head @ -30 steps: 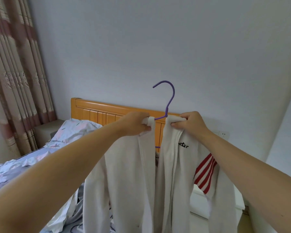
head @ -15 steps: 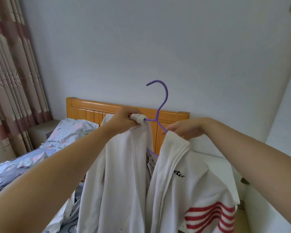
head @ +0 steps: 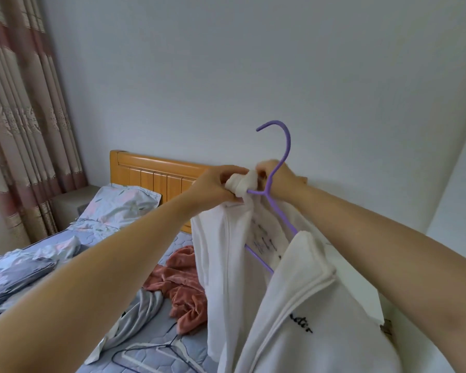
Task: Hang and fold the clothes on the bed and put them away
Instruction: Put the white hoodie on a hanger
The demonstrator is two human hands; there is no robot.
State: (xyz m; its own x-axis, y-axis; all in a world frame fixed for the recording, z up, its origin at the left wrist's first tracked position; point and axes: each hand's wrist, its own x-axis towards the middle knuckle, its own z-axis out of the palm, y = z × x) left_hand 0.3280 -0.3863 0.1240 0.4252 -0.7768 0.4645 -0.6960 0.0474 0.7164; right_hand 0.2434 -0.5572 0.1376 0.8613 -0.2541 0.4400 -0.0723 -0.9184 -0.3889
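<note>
White jacket [head: 293, 305] on purple hanger [head: 265, 193], being held up over the bed.

Jacket: soft white knit with ribbed front edges, hanging open; black script on the chest, partly readable, ending "ter". Hanger: thin and smooth, its hook pointing up. The left hand [head: 215, 189] is gripping the bunched collar at the hanger's neck; the right hand [head: 283, 179] is curling its fingers onto the same bunch. Lying below on the quilted blue-grey mattress [head: 178, 242]: a crumpled rust garment [head: 183, 286], a grey garment [head: 137, 313], a floral pillow [head: 121, 205]. Beyond: slatted wooden headboard [head: 151, 170], striped curtain [head: 19, 117], plain pale wall [head: 226, 63].
</note>
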